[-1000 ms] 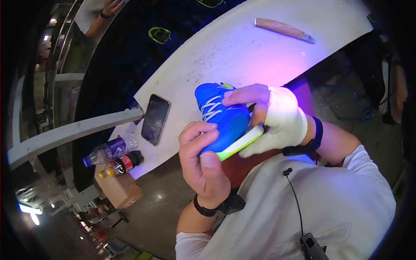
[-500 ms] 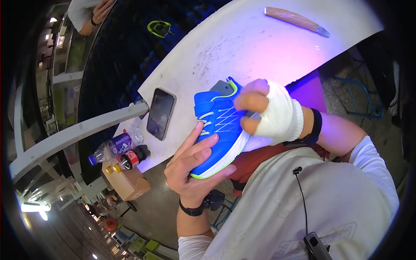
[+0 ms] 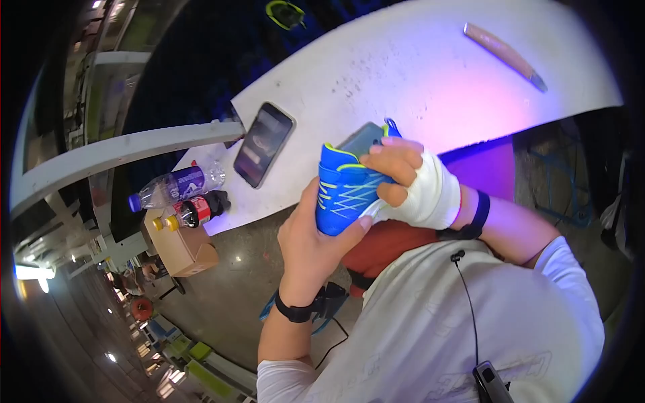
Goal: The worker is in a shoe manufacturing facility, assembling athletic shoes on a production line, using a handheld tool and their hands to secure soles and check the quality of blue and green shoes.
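Between my hands is a blue sports shoe (image 3: 346, 193) with white criss-cross laces, yellow-green edging and a white sole. A dark grey shoe last (image 3: 363, 139) fills its opening. My left hand (image 3: 312, 232) wraps around the toe end, thumb along the sole side. My right hand (image 3: 413, 181), with a white wrap over the palm, has its bent fingers on the shoe's collar and side near the opening. The shoe is held tilted, just off the table's near edge. Its heel is partly hidden behind my right fingers.
A phone (image 3: 265, 144) lies on the white table (image 3: 376, 74), with a wooden-handled tool (image 3: 505, 56) at the far right. Two bottles (image 3: 176, 188) rest at left by a pale metal bar (image 3: 127, 146). Below them is a cardboard box (image 3: 180, 248). Another shoe (image 3: 285, 13) sits on the dark surface beyond.
The shoe has tipped so its toe points more away from view and its opening shows more. My right fingers have closed onto the collar. The whole view has shifted.
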`<state>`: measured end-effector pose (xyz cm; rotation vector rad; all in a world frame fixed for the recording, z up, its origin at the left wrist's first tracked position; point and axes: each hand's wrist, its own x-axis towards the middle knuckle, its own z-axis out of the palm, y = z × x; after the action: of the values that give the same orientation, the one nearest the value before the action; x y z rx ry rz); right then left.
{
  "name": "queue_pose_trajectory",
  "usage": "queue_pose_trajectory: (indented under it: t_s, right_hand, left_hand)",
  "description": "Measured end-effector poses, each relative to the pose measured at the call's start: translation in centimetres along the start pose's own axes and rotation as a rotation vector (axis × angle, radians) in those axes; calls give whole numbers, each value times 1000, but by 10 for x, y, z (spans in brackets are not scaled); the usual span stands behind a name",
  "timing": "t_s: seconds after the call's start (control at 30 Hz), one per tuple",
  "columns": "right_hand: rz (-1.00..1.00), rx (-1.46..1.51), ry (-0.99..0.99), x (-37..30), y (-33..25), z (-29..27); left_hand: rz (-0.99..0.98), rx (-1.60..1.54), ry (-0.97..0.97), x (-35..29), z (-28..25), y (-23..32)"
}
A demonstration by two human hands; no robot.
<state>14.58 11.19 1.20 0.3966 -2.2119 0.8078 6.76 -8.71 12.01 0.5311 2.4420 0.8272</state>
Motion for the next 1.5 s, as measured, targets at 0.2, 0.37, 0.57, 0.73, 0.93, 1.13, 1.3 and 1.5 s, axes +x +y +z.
queue_pose_trajectory:
  t_s: [0.2, 0.37, 0.57, 0.73, 0.93, 1.13, 1.3, 1.5]
  right_hand:
    - [215, 149, 27, -20, 3, -20]
    - [447, 414, 288, 12, -23, -96]
    - [332, 375, -61, 44, -20, -147]
    - [362, 271, -77, 46, -30, -147]
    - [331, 124, -68, 47, -44, -138]
    - [448, 289, -137, 64, -53, -155]
    - [616, 545, -6, 54, -42, -160]
    - [616, 38, -133, 11, 5, -219]
  left_hand:
    - [253, -204, -314, 9, -49, 9]
    - [496, -249, -32, -1, 6, 53]
    - [753, -169, 266, -4, 108, 26]
    - [764, -394, 287, 19, 126, 16]
    - [764, -536, 323, 9, 121, 22]
    - [578, -539, 154, 4, 126, 12]
    - [529, -709, 201, 22, 127, 50]
    - [709, -194, 134, 52, 114, 41]
